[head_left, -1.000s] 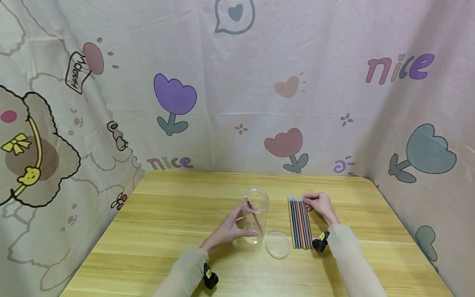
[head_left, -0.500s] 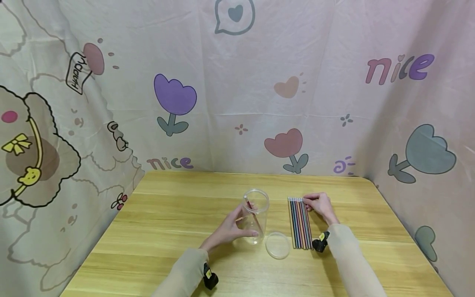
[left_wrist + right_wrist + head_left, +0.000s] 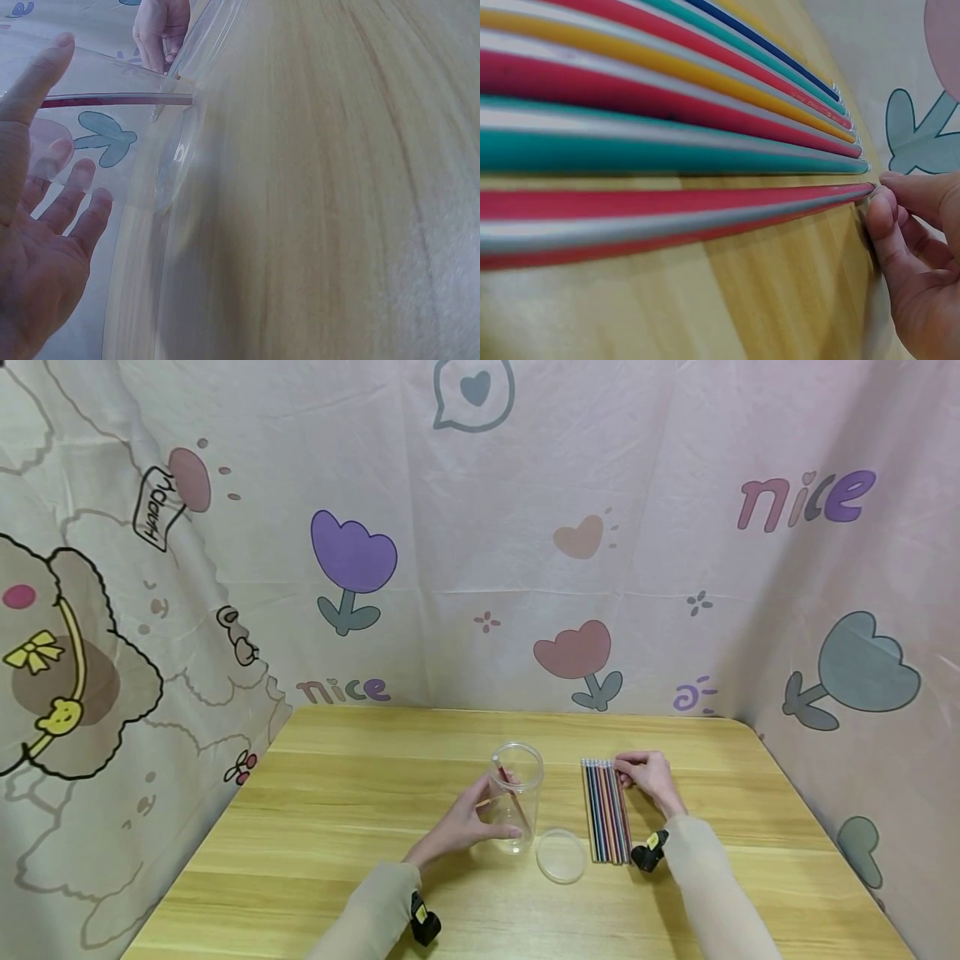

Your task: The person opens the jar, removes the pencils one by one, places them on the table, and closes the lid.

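Observation:
My left hand (image 3: 463,823) grips a clear plastic jar (image 3: 528,803) standing upright on the table, thumb in front and fingers round its far side. A single red pencil (image 3: 124,99) leans inside the jar. To the right, several coloured pencils (image 3: 604,814) lie side by side in a row, eraser ends pointing away from me. At the row's right edge, my right hand (image 3: 649,778) pinches the far end of a red striped pencil (image 3: 667,217) between thumb and fingertip. In the right wrist view, a narrow gap parts this pencil from the teal pencil (image 3: 660,150) beside it.
A round clear lid (image 3: 561,856) lies flat between the jar and the pencil row. The wooden table (image 3: 337,793) ends at a patterned cloth backdrop (image 3: 465,552) behind and at both sides.
My right hand has shifted slightly right, drawing the red pencil's far end a little away from the row. The left hand and the jar have stayed put.

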`<state>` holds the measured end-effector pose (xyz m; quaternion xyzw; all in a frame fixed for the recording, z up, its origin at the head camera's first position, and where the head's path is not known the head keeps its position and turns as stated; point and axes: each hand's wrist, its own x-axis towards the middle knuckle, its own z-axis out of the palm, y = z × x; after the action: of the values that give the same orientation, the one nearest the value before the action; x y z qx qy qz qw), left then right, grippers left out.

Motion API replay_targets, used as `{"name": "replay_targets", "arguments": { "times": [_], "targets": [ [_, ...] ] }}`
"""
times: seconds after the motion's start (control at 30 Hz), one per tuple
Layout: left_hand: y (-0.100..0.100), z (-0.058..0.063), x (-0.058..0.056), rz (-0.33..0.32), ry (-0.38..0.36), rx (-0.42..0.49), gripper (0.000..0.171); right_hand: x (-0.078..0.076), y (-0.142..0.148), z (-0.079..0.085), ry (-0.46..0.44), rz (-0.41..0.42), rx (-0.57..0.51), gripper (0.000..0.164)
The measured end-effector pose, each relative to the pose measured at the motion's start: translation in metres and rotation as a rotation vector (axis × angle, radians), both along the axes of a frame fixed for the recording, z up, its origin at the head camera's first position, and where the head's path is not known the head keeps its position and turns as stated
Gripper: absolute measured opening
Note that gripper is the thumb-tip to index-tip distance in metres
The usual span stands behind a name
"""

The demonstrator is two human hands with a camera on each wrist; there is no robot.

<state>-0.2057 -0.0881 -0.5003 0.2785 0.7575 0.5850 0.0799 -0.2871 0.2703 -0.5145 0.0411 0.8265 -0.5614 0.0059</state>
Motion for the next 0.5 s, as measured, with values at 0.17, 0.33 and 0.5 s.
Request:
{"name": "replay_targets", "arguments": {
  "times": [0.17,0.33,0.5],
  "targets": [
    [0.0002,0.0006,0.0004,0.0,0.002,-0.007,0.075,0.0016,0.0003,-0.0029,0.014,-0.006,-0.011,0.032],
    [0.0003,0.0002,-0.0002,0.001,0.015,-0.008,0.072,0.0018,0.0006,-0.0026,0.021,-0.016,-0.039,0.034],
    [0.0006,-0.0006,-0.0006,0.003,0.011,-0.004,0.074,0.003,0.0,0.001,0.028,-0.009,-0.066,0.036]
  ]
}}
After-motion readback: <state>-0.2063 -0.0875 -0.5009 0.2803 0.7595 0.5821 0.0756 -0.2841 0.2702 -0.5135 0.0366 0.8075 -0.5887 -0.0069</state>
